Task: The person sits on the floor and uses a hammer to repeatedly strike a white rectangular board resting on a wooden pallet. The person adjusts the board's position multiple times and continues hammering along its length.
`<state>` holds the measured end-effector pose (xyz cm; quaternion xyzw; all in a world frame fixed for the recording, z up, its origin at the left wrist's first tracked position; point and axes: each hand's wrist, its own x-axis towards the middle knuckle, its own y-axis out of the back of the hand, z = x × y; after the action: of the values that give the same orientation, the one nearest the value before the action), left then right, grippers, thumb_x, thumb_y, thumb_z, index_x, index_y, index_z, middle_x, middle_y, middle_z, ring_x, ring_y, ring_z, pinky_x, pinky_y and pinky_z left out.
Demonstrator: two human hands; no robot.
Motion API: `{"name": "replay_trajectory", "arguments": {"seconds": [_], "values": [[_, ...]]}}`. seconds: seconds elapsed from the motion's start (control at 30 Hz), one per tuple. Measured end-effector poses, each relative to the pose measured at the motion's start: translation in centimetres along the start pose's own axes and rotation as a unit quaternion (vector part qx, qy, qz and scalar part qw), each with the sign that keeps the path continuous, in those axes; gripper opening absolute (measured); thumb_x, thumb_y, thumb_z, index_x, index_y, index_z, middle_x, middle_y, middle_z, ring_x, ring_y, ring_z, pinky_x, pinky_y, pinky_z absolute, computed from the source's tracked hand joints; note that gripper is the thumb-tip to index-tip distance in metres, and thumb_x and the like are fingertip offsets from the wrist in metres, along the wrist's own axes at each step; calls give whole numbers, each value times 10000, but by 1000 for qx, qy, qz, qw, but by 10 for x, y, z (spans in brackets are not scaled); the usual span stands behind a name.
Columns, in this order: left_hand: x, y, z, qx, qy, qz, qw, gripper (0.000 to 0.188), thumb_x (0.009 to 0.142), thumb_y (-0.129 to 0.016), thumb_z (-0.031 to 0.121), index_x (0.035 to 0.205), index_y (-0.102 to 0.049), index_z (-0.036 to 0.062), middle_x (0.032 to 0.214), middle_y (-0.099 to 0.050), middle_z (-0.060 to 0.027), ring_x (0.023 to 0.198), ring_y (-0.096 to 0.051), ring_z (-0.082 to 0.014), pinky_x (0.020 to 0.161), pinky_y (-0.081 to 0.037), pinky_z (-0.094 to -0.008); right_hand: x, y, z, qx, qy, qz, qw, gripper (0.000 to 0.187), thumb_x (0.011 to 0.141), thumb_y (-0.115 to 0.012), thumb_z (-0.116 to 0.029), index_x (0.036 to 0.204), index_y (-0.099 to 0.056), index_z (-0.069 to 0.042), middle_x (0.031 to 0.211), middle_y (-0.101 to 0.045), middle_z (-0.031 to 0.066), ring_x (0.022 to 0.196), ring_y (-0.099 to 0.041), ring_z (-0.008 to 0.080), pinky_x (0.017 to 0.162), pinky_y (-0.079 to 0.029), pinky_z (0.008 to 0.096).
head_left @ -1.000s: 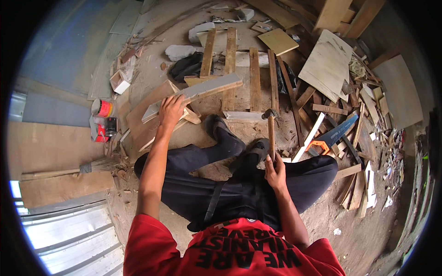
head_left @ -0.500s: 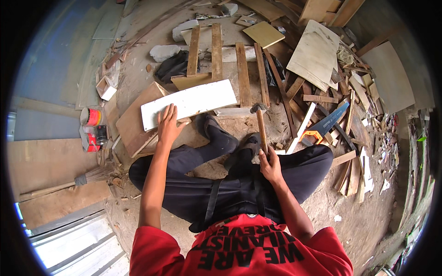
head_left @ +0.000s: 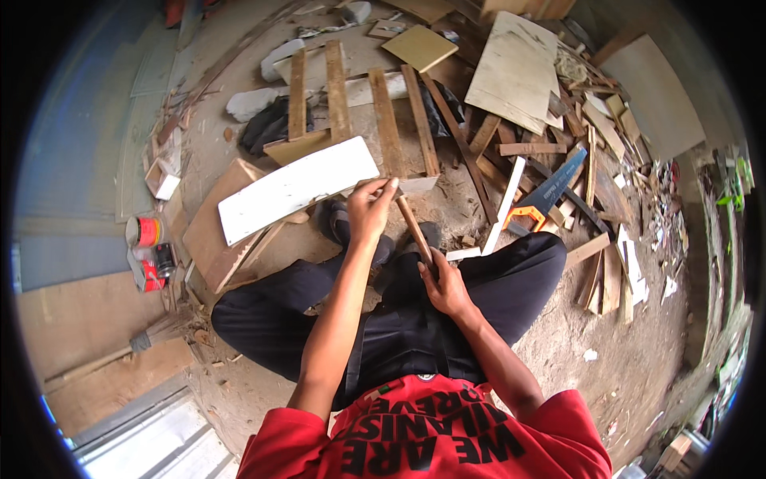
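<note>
My right hand is wrapped round the lower end of a hammer's wooden handle, which slants up and to the left over my feet. Up at the hammer's head, mostly hidden, my left hand is closed, thumb and fingers against it. Just beyond that hand a white board with small dark marks lies tilted across a brown wooden panel. No hand presses on the white board.
Wooden slats stand on a frame beyond the board. To the right are a handsaw with an orange handle, scrap wood and a large pale sheet. Red tins and a straw broom lie at the left.
My left hand has left the white board and moved right to the hammer's head. The hammer has tipped left, still in my right hand. The whole view has shifted.
</note>
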<state>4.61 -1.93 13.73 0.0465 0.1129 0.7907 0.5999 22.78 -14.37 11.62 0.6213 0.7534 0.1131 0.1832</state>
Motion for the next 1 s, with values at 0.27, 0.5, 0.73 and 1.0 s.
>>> {"name": "replay_trajectory", "arguments": {"seconds": [0.27,0.5,0.73,1.0], "values": [[-13,-26,-2,84,-132,68,985,197,888,-745,117,845,-662,-56,879,-596,-58,738,-548,-137,681,-449,-267,-2,2,15,-28,-2,28,999,356,952,-602,-110,1258,-482,26,837,-651,296,779,-645,488,644,-507,541],[9,-62,15,-68,107,31,991,222,905,-751,193,861,-695,-17,760,-609,21,713,-516,-64,669,-420,-233,5,24,6,113,-43,31,992,362,966,-621,-154,1277,-512,-4,808,-660,262,780,-681,443,622,-519,421],[49,-122,3,-51,98,-24,994,250,857,-802,232,895,-732,-5,750,-647,15,666,-516,-63,614,-400,-237,23,40,31,97,-93,121,984,383,949,-617,-129,1254,-517,80,859,-656,334,855,-668,483,675,-531,482],[55,-158,-10,116,19,-136,984,294,857,-797,259,766,-707,-6,627,-606,-2,582,-500,-81,538,-403,-293,13,52,48,86,-128,179,972,423,939,-616,-152,1276,-509,81,836,-656,324,814,-669,482,676,-531,496]]}}
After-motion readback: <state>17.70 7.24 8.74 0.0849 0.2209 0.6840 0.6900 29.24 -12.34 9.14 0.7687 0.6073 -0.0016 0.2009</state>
